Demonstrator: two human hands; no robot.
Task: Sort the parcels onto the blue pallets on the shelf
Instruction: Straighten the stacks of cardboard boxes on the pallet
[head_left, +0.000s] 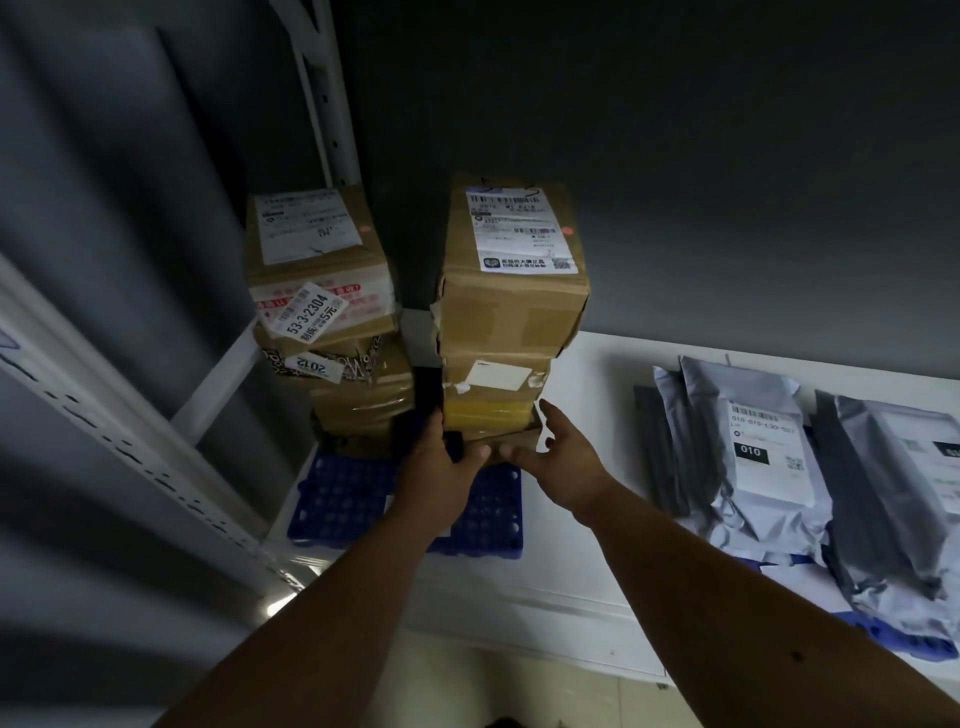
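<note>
Two stacks of brown cardboard parcels stand on a blue pallet at the left end of the white shelf. The left stack leans slightly. The right stack is topped by a big labelled box. My left hand grips the left front corner of the lowest parcel in the right stack, fingers behind its edge. My right hand is at that parcel's right front corner with fingers spread, the thumb touching its front.
Grey plastic mailer bags lie overlapping on the shelf to the right, over a second blue pallet. A white perforated shelf upright rises behind the left stack. A dark grey wall backs the shelf.
</note>
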